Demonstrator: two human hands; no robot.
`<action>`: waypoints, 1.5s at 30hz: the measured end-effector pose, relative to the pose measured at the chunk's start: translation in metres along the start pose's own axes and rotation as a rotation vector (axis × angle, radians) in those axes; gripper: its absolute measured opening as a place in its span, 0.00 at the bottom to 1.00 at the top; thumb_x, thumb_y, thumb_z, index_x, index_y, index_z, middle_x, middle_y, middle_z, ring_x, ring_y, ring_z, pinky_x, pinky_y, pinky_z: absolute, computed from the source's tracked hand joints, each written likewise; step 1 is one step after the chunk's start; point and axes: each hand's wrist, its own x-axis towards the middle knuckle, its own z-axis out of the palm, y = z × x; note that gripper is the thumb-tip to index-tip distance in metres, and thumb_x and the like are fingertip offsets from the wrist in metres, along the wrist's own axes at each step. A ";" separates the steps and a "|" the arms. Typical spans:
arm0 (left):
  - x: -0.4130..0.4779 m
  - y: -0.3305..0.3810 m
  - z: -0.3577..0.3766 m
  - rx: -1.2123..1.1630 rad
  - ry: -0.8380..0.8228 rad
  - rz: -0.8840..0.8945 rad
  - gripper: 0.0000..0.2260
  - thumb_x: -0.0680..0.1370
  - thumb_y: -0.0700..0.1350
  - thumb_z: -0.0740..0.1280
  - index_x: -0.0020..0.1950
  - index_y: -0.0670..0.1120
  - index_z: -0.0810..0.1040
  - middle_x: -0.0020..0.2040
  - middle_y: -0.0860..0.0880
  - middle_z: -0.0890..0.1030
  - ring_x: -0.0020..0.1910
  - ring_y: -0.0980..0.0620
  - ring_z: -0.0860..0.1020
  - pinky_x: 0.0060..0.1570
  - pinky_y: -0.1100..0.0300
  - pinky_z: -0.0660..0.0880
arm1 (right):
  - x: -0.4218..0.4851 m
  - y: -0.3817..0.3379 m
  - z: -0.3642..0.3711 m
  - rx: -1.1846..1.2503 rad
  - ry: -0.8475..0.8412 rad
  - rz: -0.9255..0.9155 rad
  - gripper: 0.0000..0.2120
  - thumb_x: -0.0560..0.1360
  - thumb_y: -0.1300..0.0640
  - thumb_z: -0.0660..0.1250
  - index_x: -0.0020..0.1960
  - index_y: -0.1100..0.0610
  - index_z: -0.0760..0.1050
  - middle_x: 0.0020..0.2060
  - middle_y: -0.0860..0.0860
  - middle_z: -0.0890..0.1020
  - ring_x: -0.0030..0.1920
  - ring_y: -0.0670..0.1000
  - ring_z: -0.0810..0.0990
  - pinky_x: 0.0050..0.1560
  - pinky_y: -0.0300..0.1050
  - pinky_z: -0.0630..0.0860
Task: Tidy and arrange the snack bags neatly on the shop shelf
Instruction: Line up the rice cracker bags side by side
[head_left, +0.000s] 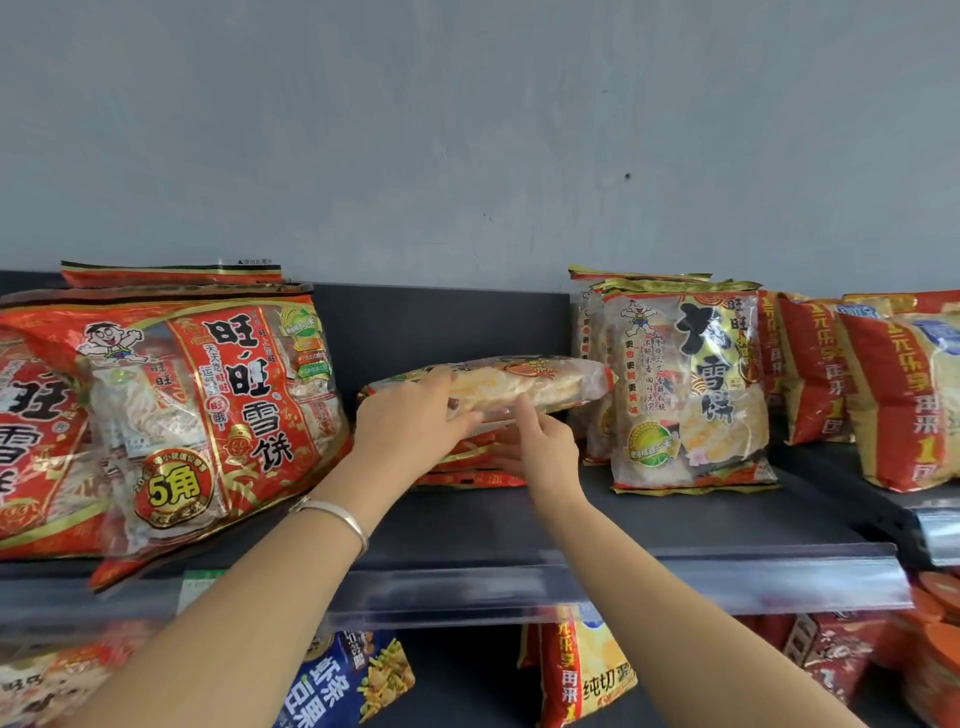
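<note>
A: Grey over the whole top half, then? Painted wall (467, 130)?

B: Yes, plain and bare. Below it, dark shelf (675, 525), with a clear price strip (675, 587) along the front edge.

A: Biggest packs?

B: On the left, big red bags (208, 415), leaning back and overlapping one another. On the right, upright clear bag (685, 395) with gold trim, more of its kind tucked behind. Further right again, red-and-yellow bags (883, 395), also standing.

A: And in the gap between the two sides?

B: Task's own flat snack bag (519, 387) — lying level, raised over a low stack of red bags (467, 475) resting on the shelf. Right end just beside the upright clear bag, perhaps touching; hard to tell.

A: Held how?

B: Near left corner pinched by the left hand (410, 421), fingers (436, 379) curled over the top, thumb underneath. Under the near edge, the right hand (540, 447), fingers straight and spread, forefinger tip touching the bag's underside — wrapped round nothing.

A: Anything smaller?

B: Silver bracelet (337, 514) on the left wrist. Down on the lower shelf, blue bag (343, 686) among a few more packs, partly cut off by the frame.
</note>
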 end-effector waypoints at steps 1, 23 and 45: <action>-0.005 0.009 -0.005 0.028 0.019 0.020 0.29 0.76 0.67 0.54 0.72 0.54 0.64 0.57 0.50 0.81 0.54 0.47 0.79 0.38 0.57 0.71 | -0.001 -0.003 0.001 0.168 -0.019 0.093 0.18 0.79 0.43 0.60 0.49 0.57 0.76 0.44 0.56 0.83 0.43 0.54 0.84 0.43 0.47 0.82; -0.003 0.049 -0.001 -1.315 -0.087 -0.614 0.35 0.64 0.66 0.71 0.67 0.53 0.68 0.64 0.47 0.75 0.61 0.45 0.75 0.64 0.43 0.69 | 0.006 -0.025 -0.129 0.443 -0.398 0.131 0.15 0.75 0.60 0.69 0.61 0.54 0.74 0.50 0.56 0.85 0.48 0.56 0.85 0.46 0.53 0.82; -0.012 0.247 0.083 -1.166 -0.067 -0.215 0.39 0.77 0.39 0.65 0.77 0.54 0.43 0.76 0.48 0.54 0.75 0.49 0.55 0.73 0.46 0.56 | 0.032 0.045 -0.258 -0.648 0.350 -0.292 0.32 0.79 0.46 0.60 0.78 0.50 0.49 0.71 0.58 0.64 0.65 0.62 0.68 0.62 0.59 0.69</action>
